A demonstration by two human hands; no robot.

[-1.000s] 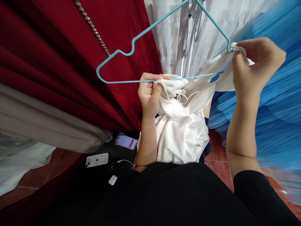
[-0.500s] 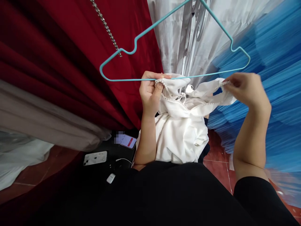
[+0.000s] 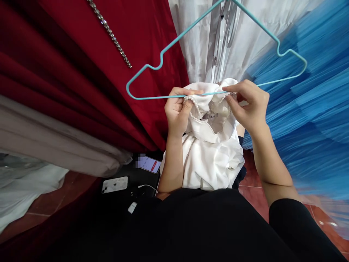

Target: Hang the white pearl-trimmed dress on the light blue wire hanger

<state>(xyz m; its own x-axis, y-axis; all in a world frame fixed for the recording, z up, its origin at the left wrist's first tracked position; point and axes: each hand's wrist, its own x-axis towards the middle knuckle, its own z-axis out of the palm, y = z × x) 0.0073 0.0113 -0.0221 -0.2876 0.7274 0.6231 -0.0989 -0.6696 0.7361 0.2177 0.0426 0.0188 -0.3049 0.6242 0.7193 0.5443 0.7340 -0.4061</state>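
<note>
A white garment point(image 3: 209, 160) with a pearl-beaded neckline lies gathered over my lap, its upper edge raised to the bottom bar of a light blue hanger point(image 3: 152, 97). My left hand point(image 3: 177, 109) pinches the beaded edge on the left together with the bar. On the other side my right hand point(image 3: 249, 105) grips the beaded edge against the same bar, thumb below and fingers above. Between the hands the neckline hangs open, with the inside of the garment showing. The hanger's hook is out of view at the top.
Red drapes point(image 3: 141, 43) with a jewelled strand point(image 3: 109, 32) hang at the left, blue tulle point(image 3: 305, 120) at the right, and white fabric point(image 3: 191, 32) behind. Two phones, one a white phone point(image 3: 115, 185), and a small white case point(image 3: 132, 207) rest on a black surface at lower left.
My right hand has moved left with its part of the beaded edge, from beyond the bar's right side onto the bar. The neckline is drawn narrower, and the hanger has shifted slightly right.
</note>
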